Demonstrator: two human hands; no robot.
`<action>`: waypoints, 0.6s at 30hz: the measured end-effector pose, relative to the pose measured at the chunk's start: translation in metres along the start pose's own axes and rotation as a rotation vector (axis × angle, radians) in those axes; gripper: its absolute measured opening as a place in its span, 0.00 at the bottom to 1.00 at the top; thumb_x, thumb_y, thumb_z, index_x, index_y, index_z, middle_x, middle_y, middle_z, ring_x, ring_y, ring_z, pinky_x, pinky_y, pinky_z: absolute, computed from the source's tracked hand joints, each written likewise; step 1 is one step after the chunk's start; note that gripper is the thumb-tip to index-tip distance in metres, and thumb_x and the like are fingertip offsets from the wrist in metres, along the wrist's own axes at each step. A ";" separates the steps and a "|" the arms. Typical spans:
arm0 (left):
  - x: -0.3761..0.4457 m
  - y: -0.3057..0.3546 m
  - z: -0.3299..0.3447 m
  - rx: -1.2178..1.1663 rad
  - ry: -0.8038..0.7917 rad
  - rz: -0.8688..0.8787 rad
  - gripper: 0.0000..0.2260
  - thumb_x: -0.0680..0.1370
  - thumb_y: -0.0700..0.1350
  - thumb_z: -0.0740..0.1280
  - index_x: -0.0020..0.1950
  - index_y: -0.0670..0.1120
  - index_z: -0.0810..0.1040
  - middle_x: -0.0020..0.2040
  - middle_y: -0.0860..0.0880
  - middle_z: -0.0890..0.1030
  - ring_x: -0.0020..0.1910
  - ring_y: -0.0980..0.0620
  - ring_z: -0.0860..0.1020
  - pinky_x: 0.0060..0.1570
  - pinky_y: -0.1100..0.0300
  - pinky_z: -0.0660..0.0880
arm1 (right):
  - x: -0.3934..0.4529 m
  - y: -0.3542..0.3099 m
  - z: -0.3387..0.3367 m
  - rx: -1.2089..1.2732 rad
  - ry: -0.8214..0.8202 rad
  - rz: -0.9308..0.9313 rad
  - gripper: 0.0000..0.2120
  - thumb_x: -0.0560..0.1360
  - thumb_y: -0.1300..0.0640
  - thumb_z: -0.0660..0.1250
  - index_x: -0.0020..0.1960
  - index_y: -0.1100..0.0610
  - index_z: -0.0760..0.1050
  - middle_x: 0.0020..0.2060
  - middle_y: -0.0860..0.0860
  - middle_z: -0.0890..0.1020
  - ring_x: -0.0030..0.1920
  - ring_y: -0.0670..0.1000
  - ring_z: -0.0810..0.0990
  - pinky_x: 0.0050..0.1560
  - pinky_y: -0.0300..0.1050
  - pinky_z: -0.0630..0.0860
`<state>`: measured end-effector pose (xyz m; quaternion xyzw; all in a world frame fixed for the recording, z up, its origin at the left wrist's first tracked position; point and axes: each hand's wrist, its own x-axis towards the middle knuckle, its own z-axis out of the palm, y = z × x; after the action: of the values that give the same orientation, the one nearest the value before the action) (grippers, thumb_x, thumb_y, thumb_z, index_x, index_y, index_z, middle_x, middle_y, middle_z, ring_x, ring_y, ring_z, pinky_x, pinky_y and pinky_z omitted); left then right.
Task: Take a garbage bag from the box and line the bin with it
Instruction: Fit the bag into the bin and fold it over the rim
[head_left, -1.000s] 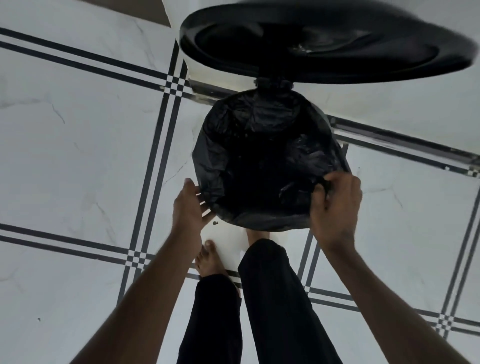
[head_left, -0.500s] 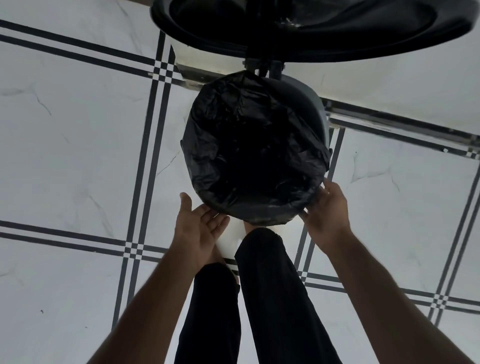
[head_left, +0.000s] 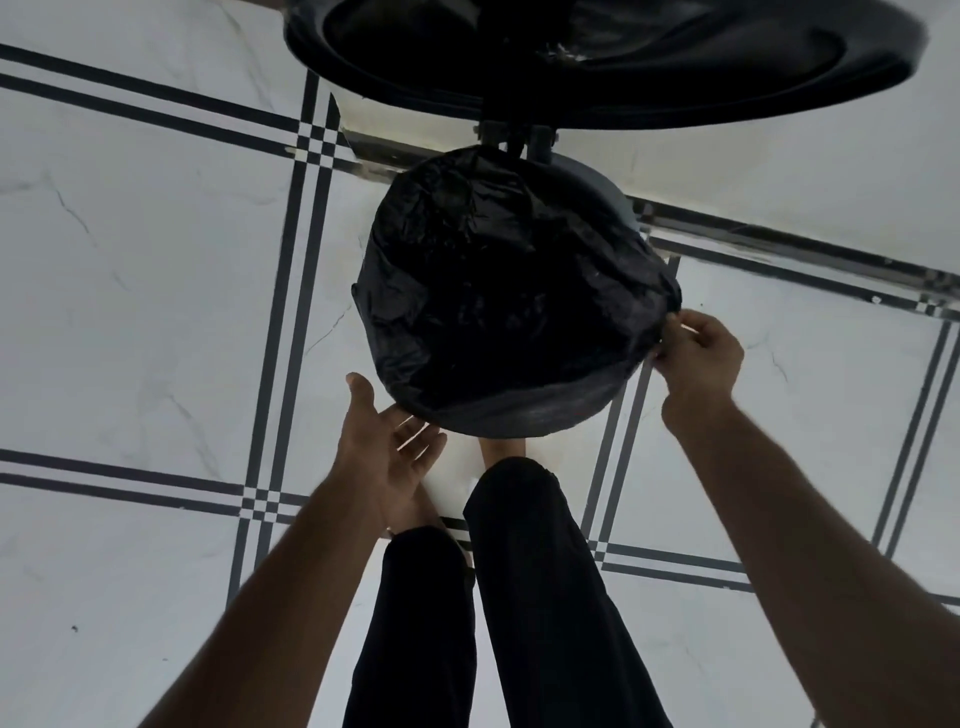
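**Black bag stretched over pedal bin**

One round bin (head_left: 550, 415) stands on the tiled floor (head_left: 130, 291), its lid (head_left: 597, 57) raised, with one black garbage bag (head_left: 498, 296) lining its mouth and folded over the rim. The right hand (head_left: 698, 351) pinches the bag's edge at the rim's right side. The left hand (head_left: 387, 447) hovers with fingers spread and empty, just below the rim's near-left edge. Two dark trouser legs (head_left: 540, 597) stand before the bin.

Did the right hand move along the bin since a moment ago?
Yes. The right hand slid from the bin's near rim round its right side, pinching the bag.
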<state>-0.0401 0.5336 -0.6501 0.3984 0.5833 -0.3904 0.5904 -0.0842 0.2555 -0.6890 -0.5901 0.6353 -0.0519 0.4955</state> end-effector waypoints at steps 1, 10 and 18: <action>0.001 0.001 0.001 -0.043 -0.010 -0.013 0.35 0.80 0.68 0.55 0.66 0.38 0.76 0.62 0.39 0.79 0.60 0.42 0.80 0.58 0.48 0.79 | 0.006 -0.006 0.004 0.021 -0.033 0.026 0.05 0.76 0.64 0.68 0.43 0.56 0.77 0.33 0.52 0.79 0.31 0.49 0.75 0.34 0.40 0.76; 0.012 0.015 0.009 0.269 0.318 0.593 0.07 0.80 0.44 0.58 0.43 0.47 0.73 0.40 0.45 0.76 0.42 0.46 0.75 0.47 0.53 0.73 | 0.013 -0.076 0.031 0.137 -0.445 0.134 0.06 0.71 0.59 0.62 0.40 0.55 0.78 0.36 0.50 0.79 0.34 0.49 0.78 0.35 0.40 0.74; 0.019 0.088 0.060 0.862 0.203 1.323 0.14 0.80 0.46 0.64 0.65 0.48 0.78 0.63 0.49 0.77 0.58 0.55 0.77 0.56 0.64 0.74 | 0.010 -0.087 0.051 -0.044 -0.509 -0.256 0.05 0.74 0.62 0.73 0.42 0.54 0.80 0.34 0.47 0.84 0.38 0.47 0.83 0.44 0.43 0.80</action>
<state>0.0648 0.5112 -0.6673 0.8891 0.0743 -0.1121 0.4375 0.0143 0.2480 -0.6638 -0.6702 0.4118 0.0494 0.6155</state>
